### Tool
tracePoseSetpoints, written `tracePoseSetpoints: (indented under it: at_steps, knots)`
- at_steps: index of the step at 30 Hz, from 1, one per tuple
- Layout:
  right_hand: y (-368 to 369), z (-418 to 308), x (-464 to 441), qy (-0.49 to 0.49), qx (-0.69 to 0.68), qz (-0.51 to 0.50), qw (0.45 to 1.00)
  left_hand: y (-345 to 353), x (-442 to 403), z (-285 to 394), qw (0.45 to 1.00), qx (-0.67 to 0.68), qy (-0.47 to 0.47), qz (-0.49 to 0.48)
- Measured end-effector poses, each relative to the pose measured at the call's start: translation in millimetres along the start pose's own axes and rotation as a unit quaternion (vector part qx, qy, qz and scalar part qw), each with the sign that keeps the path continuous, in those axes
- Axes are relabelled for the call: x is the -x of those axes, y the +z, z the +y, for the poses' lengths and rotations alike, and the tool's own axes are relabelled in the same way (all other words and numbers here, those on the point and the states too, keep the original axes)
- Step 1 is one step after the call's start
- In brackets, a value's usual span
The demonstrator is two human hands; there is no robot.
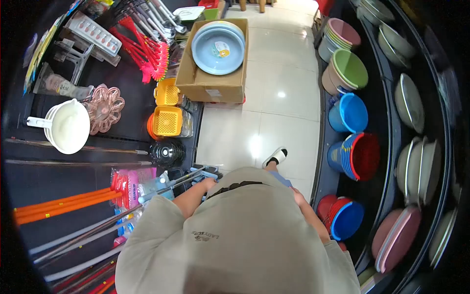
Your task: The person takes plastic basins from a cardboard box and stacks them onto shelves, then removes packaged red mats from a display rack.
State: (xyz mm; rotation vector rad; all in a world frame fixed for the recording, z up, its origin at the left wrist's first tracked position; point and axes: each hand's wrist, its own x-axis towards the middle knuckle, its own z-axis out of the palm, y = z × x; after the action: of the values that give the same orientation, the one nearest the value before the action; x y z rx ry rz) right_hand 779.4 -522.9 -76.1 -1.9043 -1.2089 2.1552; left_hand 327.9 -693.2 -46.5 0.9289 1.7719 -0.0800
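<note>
My left hand [209, 184] is low beside my body, near the blue-grey head of a long-handled cleaning tool [209, 173] at the edge of the left shelf. I cannot make out whether its fingers touch that tool. On the other side my right hand [297, 197] hangs against blue shorts [283, 179], partly covered by my shirt, and its fingers are not clear. Nearest to that side are stacked red and blue buckets [347, 220] on the lower right shelf.
A cardboard box [210, 90] holding blue basins [218, 49] stands ahead on the left. Yellow baskets [167, 121], a white pot-shaped dipper [70, 126] and orange poles [63, 203] line the left. More buckets [353, 112] and basins fill the right shelves beside the tiled aisle [281, 117].
</note>
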Motion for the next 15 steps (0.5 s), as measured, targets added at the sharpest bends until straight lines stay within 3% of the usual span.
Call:
tracePoseSetpoints:
  at_steps: [4, 7, 9, 10, 12, 13, 15]
  knots:
    - [-40, -77, -26, -0.02, 0.017, -0.057, 0.998, -11, -19, 43, 0.997, 0.031, -0.065, 0.013]
    - [-85, -128, -60, -0.032, 0.143, -0.149, 0.978, -22, -50, 64, 0.998, 0.024, -0.04, 0.051]
    - [-108, -152, -83, -0.1, 0.357, -0.183, 0.91, -42, -64, 96, 0.999, 0.006, -0.023, 0.046]
    - [-125, -160, -93, -0.099, 0.362, -0.187, 0.908, -47, -76, 108, 0.995, 0.058, -0.053, 0.056]
    - [-139, -221, -69, -0.253, 0.496, -0.252, 0.792, -51, -109, 125, 0.991, 0.082, -0.077, 0.077]
    - [-145, -228, -74, -0.249, 0.496, -0.261, 0.79, -69, -99, 161, 0.989, 0.09, -0.067, 0.091]
    - [-155, -233, -82, -0.074, 0.229, -0.263, 0.934, -79, -99, 208, 0.983, 0.108, -0.046, 0.142]
